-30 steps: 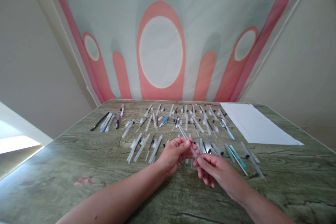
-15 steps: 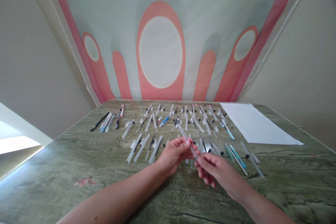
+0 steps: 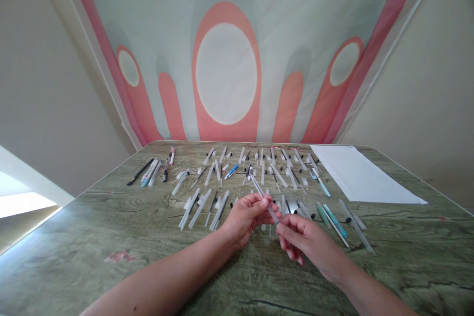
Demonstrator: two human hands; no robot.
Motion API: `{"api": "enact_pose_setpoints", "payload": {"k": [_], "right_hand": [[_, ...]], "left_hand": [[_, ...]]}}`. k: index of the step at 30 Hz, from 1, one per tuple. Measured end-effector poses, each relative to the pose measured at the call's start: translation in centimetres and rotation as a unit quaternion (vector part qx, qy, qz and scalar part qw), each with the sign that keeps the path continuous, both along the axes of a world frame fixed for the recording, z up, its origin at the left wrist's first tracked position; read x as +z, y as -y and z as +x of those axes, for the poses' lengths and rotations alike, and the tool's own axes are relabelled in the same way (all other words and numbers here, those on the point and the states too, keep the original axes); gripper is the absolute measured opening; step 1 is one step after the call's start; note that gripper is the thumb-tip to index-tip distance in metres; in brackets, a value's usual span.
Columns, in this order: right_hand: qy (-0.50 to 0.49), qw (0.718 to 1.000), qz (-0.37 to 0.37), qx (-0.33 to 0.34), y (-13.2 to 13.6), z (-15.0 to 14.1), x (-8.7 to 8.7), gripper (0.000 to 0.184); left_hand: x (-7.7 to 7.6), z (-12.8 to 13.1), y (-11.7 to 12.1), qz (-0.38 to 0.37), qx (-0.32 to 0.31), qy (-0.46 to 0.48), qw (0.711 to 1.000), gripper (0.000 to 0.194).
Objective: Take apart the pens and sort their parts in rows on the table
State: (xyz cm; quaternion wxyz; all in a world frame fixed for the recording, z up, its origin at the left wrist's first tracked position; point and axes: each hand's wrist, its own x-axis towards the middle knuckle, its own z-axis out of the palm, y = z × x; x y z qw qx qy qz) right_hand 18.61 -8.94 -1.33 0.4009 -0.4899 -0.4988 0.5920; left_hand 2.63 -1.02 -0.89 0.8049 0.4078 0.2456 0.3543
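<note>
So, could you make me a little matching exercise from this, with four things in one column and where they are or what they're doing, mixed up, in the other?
Things
1. left hand
2. right hand
3. bright blue pen
4. white paper

Places and states
A. lying flat on the right side of the table
B. fingers at the near end of the held clear tube
C. lying among the loose clear tubes
D. fingers around the middle part of the held clear tube

Right pairs: 1-D, 2-B, 3-C, 4-A
</note>
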Motion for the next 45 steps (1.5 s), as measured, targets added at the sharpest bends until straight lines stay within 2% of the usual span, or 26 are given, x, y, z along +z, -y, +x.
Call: {"api": "enact_pose_setpoints", "payload": {"k": [8, 16, 22, 30, 36, 45], "right_hand": [[-0.007, 1.000, -0.014, 0.016, -0.02, -0.10, -0.01, 0.040], [-0.001, 1.000, -0.003, -0.009, -0.01, -0.04, -0.28, 0.034], [-0.027, 0.999, -0.033, 0.012, -0.03, -0.23, 0.01, 0.040], [-0.019, 1.000, -0.013, -0.012, -0.07, -0.10, -0.10, 0.033], [-0.046, 0.998, -0.033, 0.002, 0.02, -0.19, -0.25, 0.036], [-0.008, 1.000, -0.015, -0.018, -0.13, 0.04, -0.29, 0.031]], "left_hand": [[-0.08, -0.06, -0.10, -0.002, -0.003, 0.006, 1.000, 0.020], [-0.24, -0.01, -0.07, 0.004, 0.001, 0.000, 1.000, 0.021], [-0.06, -0.02, -0.08, -0.002, 0.003, -0.003, 1.000, 0.023], [-0.07, -0.01, -0.01, -0.004, 0.004, -0.003, 1.000, 0.024], [-0.08, 0.00, -0.16, -0.004, 0.005, 0.002, 1.000, 0.022], [-0.40, 0.01, -0.09, 0.000, 0.004, -0.004, 1.000, 0.023]]}}
